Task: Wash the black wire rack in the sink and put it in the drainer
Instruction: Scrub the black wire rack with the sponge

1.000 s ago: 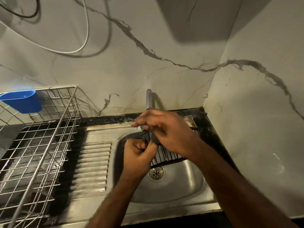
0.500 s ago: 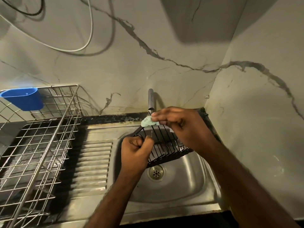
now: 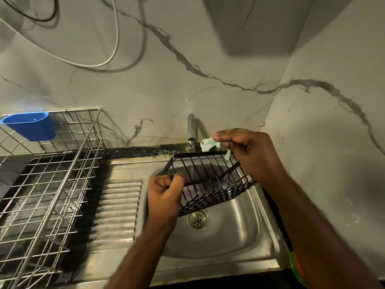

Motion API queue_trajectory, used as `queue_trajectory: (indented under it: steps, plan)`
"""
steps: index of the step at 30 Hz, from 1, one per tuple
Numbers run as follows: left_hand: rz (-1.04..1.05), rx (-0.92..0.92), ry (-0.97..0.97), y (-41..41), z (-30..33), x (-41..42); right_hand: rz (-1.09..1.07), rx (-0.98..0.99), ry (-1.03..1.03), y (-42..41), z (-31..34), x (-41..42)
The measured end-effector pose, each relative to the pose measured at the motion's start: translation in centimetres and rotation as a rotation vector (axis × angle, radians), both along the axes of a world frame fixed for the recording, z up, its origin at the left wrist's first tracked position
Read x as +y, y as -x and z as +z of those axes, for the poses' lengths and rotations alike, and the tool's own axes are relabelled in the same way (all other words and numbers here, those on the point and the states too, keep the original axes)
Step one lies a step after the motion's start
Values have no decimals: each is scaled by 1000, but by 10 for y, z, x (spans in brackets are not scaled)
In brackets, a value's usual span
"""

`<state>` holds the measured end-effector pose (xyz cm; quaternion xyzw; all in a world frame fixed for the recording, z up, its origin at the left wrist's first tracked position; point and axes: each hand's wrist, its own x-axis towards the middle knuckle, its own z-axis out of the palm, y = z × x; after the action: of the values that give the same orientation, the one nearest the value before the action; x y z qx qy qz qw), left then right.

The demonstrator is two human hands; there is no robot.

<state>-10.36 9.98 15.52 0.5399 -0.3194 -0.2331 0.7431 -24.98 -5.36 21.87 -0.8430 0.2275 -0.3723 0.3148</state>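
From the head camera, the black wire rack (image 3: pixel 210 182) hangs tilted over the steel sink (image 3: pixel 235 232), its long axis running left-right. The left hand (image 3: pixel 164 197) grips its near-left corner; the right hand (image 3: pixel 250 155) pinches a pale green scrub pad (image 3: pixel 209 144) at the far rim. The wire drainer (image 3: pixel 48 184) lies left, nearer the left hand.

Two bare forearms, no sleeves in sight

The left hand (image 3: pixel 164 197) and right hand (image 3: pixel 253 155) wear no gloves or rings; the near right forearm carries a wristband (image 3: pixel 296 268) striped green and red-orange; both arms are uncovered up to the frame's near edge.
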Motion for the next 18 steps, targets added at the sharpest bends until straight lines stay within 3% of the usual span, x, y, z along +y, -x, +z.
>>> queue_trajectory:
  steps: [3, 7, 10, 12, 18]
  plan:
    - [29, 71, 2, -3, -2, -2, -67, 146, 25, 6, -10, -10]
    - [42, 105, -6, -6, -9, -1, -301, 15, 56, 15, -14, -20]
    - [62, 125, -14, -8, -10, -2, -337, 197, 23, 18, -24, -30]
    - [48, 97, -18, -5, -10, -2, -393, 217, 18, 20, -31, -34]
    - [66, 105, -35, -5, -10, -3, -293, 74, -4, 16, -15, -8]
